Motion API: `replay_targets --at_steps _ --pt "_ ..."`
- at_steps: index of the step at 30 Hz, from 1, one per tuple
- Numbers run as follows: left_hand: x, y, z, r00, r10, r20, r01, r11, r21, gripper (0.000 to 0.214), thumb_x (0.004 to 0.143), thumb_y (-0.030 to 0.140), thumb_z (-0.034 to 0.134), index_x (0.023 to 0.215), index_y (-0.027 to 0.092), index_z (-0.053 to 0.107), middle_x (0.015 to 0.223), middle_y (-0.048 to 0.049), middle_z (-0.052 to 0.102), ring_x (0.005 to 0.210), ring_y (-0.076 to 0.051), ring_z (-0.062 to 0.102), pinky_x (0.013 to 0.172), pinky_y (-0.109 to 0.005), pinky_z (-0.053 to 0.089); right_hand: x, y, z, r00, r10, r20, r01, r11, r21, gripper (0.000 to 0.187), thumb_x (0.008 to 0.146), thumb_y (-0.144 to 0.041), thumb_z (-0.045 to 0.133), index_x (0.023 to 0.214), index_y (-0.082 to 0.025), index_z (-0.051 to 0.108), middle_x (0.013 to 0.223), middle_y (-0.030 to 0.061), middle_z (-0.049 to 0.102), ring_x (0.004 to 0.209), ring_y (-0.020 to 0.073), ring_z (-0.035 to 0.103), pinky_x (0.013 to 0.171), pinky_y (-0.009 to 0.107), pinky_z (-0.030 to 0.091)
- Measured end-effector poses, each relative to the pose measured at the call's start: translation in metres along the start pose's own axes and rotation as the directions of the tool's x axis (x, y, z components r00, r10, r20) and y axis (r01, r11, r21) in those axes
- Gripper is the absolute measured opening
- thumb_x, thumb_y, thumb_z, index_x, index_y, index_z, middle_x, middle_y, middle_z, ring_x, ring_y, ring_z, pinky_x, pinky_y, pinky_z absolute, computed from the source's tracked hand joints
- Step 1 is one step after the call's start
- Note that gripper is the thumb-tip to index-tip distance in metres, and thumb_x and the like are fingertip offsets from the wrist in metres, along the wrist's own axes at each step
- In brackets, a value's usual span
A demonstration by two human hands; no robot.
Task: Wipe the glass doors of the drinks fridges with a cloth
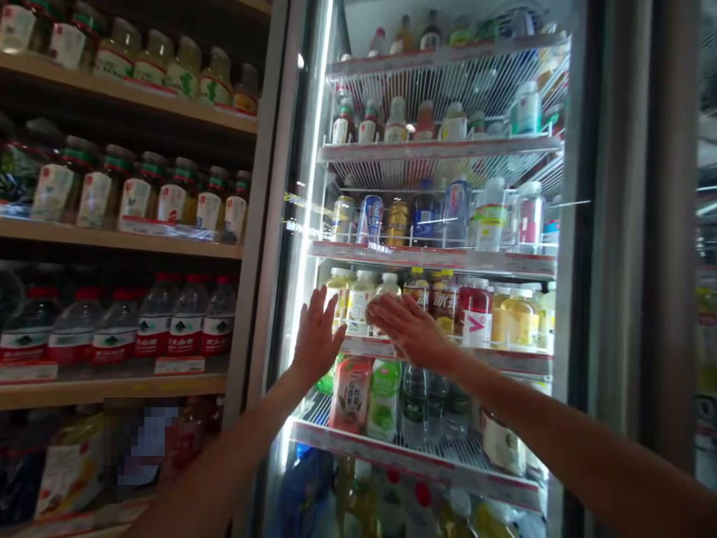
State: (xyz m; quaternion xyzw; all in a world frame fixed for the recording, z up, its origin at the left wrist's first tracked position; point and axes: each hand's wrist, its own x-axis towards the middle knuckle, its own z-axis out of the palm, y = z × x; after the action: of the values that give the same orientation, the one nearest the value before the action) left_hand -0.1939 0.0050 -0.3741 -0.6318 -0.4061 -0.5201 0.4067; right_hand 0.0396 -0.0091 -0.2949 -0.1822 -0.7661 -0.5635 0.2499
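Observation:
Both my arms reach out toward a lit drinks fridge with a glass door (296, 202) that carries reflections. My left hand (317, 338) is raised with its fingers spread, near the fridge's left edge, and holds nothing. My right hand (413, 330) is stretched out flat, pointing left, with nothing in it. Behind the hands stand a bottle with a white label (359, 302), dark tea bottles with yellow caps (444, 299) and a red bottle marked V (475, 312). Whether either hand touches the glass, I cannot tell.
Left of the fridge, wooden shelves (112, 235) hold jars (137, 193) and red-labelled water bottles (187, 317). Inside the fridge, wire shelves (442, 153) carry cans (370, 219), a pink carton-like bottle (351, 394) and a green one (384, 400). A grey vertical frame (627, 224) stands at right.

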Motion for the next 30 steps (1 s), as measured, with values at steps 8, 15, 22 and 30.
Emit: replay_targets --at_steps 8,15,22,30 --pt "0.025 0.031 0.010 0.993 0.087 -0.084 -0.090 0.995 -0.031 0.055 0.091 0.034 0.037 0.142 0.017 0.024 0.150 -0.0142 0.023 0.141 -0.024 0.010 0.112 -0.047 0.018 -0.037 0.022 -0.021 0.914 0.368 -0.169 -0.389 0.914 -0.111 0.051 0.083 -0.020 0.044 0.133 -0.016 0.044 0.143 0.0069 0.039 0.137 0.0251 0.020 0.111 0.048 0.019" --pt "0.024 0.046 0.030 0.990 0.083 -0.117 -0.083 0.997 0.003 0.058 0.091 0.034 0.037 0.144 0.020 0.018 0.149 -0.0146 0.022 0.140 -0.028 0.011 0.110 -0.053 0.014 -0.126 0.054 -0.042 0.672 0.623 -0.401 -0.718 0.680 -0.146 0.052 0.086 -0.020 0.038 0.138 -0.016 0.037 0.141 0.0109 0.040 0.136 0.0274 0.024 0.107 0.051 0.027" --pt "0.024 0.047 0.031 0.986 0.082 -0.147 -0.084 0.996 -0.004 0.063 0.092 0.033 0.037 0.146 0.024 0.006 0.152 -0.0110 0.015 0.141 -0.026 0.009 0.112 -0.053 0.011 -0.083 0.026 -0.022 0.751 0.572 -0.330 -0.629 0.771 -0.096 0.049 0.087 -0.021 0.037 0.135 -0.016 0.041 0.141 0.0087 0.041 0.138 0.0250 0.019 0.109 0.048 0.027" --pt "0.022 0.046 0.029 0.993 0.067 -0.097 -0.067 0.998 0.010 0.059 0.092 0.034 0.035 0.145 0.024 0.012 0.150 -0.0117 0.021 0.140 -0.027 0.010 0.111 -0.053 0.015 -0.097 0.069 -0.037 0.413 0.746 -0.522 -0.887 0.459 -0.045 0.048 0.089 -0.025 0.032 0.132 -0.007 0.044 0.139 0.0177 0.040 0.135 0.0307 0.025 0.106 0.051 0.028"
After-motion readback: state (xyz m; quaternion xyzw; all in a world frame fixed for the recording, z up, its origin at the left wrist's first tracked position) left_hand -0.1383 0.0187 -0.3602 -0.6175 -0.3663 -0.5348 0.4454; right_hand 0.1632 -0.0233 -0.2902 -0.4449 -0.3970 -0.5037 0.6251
